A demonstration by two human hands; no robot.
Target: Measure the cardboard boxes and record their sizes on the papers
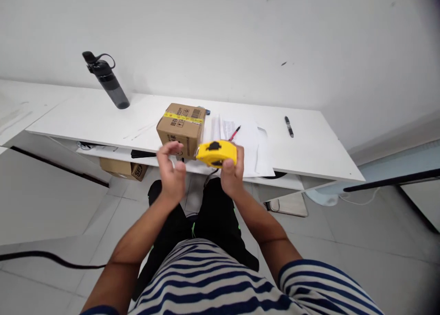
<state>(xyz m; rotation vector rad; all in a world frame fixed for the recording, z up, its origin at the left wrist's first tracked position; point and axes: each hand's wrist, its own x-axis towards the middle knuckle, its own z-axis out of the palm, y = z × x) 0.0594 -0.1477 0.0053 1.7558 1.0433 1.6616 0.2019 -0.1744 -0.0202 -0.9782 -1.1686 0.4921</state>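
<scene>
My right hand [234, 174] grips a yellow tape measure [220, 152] with black parts, held up in front of the shelf's edge. Just left of it, my left hand [173, 175] is raised with thumb and fingers apart, and nothing shows between them. Behind both hands a brown cardboard box [182, 134] sits on the white shelf, its lower front partly hidden by my left hand. A yellow strip [183, 118] with markings runs across the box's top. Whether my left fingertips touch the box, I cannot tell.
White papers [249, 143] lie right of the box with a red pen [235, 132] on them. A black pen [289, 127] is farther right on the white shelf [309, 154]. At the left stands a dark bottle [110, 83]. Another cardboard box [122, 168] is below.
</scene>
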